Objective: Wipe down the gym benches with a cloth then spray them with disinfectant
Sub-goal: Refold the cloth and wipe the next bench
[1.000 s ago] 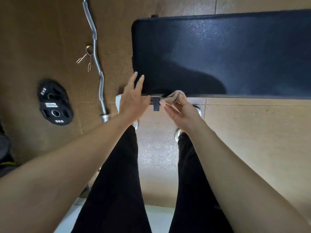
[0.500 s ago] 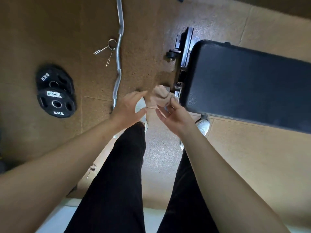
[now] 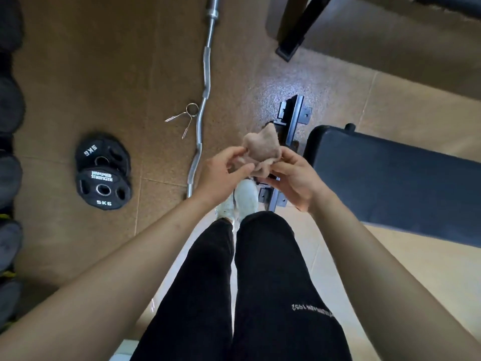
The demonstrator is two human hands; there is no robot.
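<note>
We see cloth (image 3: 263, 149): beige-brown, soft nap, crumpled into lump, one corner poking up. It is held in air between both hands, over bench's black steel foot (image 3: 292, 121), just left of pad's end, apart from pad. Left hand (image 3: 221, 175) pinches cloth's left edge between thumb and curled fingers. Right hand (image 3: 294, 178) grips right side, fingers curled round folds. Bench (image 3: 390, 183) pad black, matte, faint sheen. To our left on brown floor (image 3: 104, 74): curl bar (image 3: 205, 82), spring clip (image 3: 186, 114) beside it, two overlapping 5KG plates (image 3: 104, 188)
</note>
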